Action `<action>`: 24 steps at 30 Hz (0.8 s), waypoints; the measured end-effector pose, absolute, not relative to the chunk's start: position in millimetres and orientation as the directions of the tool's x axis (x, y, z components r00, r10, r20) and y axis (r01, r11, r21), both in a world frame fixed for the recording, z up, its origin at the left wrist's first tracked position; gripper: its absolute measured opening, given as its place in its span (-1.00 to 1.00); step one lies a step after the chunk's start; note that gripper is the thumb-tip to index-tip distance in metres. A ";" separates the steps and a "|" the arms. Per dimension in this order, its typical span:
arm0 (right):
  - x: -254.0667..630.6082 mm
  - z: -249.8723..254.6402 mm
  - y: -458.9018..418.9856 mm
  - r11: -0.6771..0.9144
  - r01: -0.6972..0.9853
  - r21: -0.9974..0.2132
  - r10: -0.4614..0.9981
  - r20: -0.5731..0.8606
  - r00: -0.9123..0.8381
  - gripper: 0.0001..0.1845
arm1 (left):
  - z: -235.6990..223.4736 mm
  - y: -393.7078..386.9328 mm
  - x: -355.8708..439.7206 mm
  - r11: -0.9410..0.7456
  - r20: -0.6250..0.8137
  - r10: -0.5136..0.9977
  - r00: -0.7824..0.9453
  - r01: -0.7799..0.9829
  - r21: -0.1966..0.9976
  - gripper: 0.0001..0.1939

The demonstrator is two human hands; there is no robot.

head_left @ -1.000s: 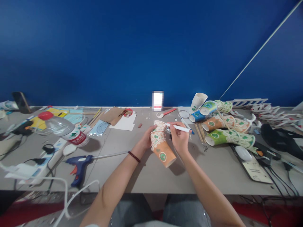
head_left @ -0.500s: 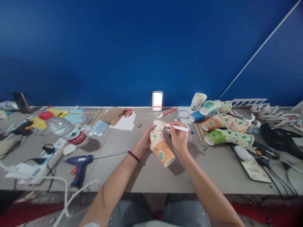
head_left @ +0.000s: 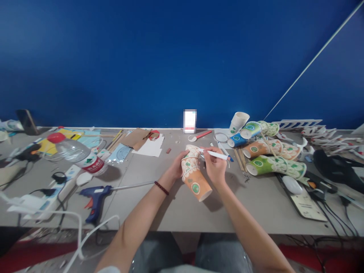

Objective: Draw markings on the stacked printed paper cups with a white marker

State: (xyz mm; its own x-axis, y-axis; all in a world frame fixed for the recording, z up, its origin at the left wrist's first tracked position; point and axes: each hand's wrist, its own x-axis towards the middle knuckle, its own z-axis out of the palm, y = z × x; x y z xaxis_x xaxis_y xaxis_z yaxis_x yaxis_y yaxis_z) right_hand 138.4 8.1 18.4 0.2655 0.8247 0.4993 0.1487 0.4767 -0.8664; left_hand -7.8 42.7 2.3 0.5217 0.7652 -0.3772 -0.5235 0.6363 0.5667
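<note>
Tilted over the table, two joined paper cups (head_left: pixel 196 181), orange at the lower end and white with a leaf pattern at the upper, are gripped by my left hand (head_left: pixel 178 167). Its fingers wrap the far left side and are partly hidden by the cups. My right hand (head_left: pixel 216 168) pinches a white marker pen (head_left: pixel 218 155), whose tip end points left at the upper cup's rim. Whether the tip touches the rim I cannot tell. To the right lie similar joined cups in green (head_left: pixel 275 167), orange (head_left: pixel 270 148) and blue (head_left: pixel 236 139).
A blue glue gun (head_left: pixel 96 199) with a long stick lies left, near a water bottle (head_left: pixel 88 159) and a power strip (head_left: pixel 54 195). Paper scraps (head_left: pixel 149 146), wooden sticks (head_left: pixel 240 159), a red-handled spoon (head_left: pixel 200 136) and a computer mouse (head_left: pixel 292 184) surround the work area. A blue wall (head_left: pixel 182 64) stands behind.
The cups have turned very slightly in my left hand. The marker stays at the rim, and both hands keep nearly the same place.
</note>
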 end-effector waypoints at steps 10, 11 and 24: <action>137.8 15.5 6.9 0.440 0.152 -0.885 0.845 0.465 0.263 -0.79 | -1.7 44.0 -7.4 0.625 -0.364 0.776 0.515 -0.546 0.558 -0.62; 137.8 15.7 6.9 0.440 0.157 -0.884 0.844 0.467 0.263 -0.79 | -2.5 44.3 -7.3 0.622 -0.358 0.777 0.518 -0.546 0.562 -0.62; 137.2 21.6 4.7 0.426 0.189 -0.885 0.851 0.463 0.247 -0.78 | -3.4 44.8 -7.5 0.606 -0.347 0.788 0.509 -0.538 0.586 -0.66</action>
State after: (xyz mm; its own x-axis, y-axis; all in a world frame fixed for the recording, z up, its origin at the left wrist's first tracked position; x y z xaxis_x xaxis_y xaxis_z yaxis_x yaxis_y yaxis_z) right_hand 137.2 4.7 21.6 0.2468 0.8515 0.4627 0.1887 0.4261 -0.8848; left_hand -7.5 44.8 -3.4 0.5089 0.7876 -0.3474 -0.5383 0.6061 0.5855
